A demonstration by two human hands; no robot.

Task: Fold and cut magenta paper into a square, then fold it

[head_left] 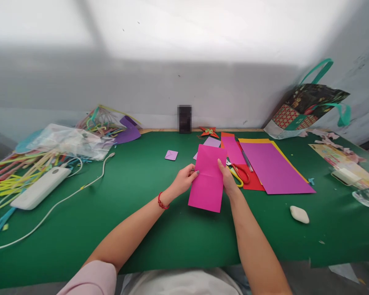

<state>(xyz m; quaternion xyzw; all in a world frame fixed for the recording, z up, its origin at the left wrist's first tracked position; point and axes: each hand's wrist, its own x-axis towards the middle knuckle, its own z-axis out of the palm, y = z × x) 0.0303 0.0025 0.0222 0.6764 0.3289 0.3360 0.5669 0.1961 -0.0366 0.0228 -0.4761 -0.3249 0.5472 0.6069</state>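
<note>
A magenta sheet of paper (207, 180) with a fold crease across it is held up over the green table (141, 221) by both my hands. My left hand (184, 179) pinches its left edge; a red bracelet is on that wrist. My right hand (227, 178) grips the right edge, thumb on the front. Just right of that hand lie red-and-yellow scissors (240, 173) on a red sheet (252, 180). A large purple sheet (273, 168) lies over yellow paper beyond them.
A small folded purple piece (171, 155) and a folded red star (209, 132) lie farther back. A white power bank (39, 187) with cable, a plastic bag and paper strips (27, 164) sit left. A white eraser (299, 214) and patterned bag (304, 107) are right.
</note>
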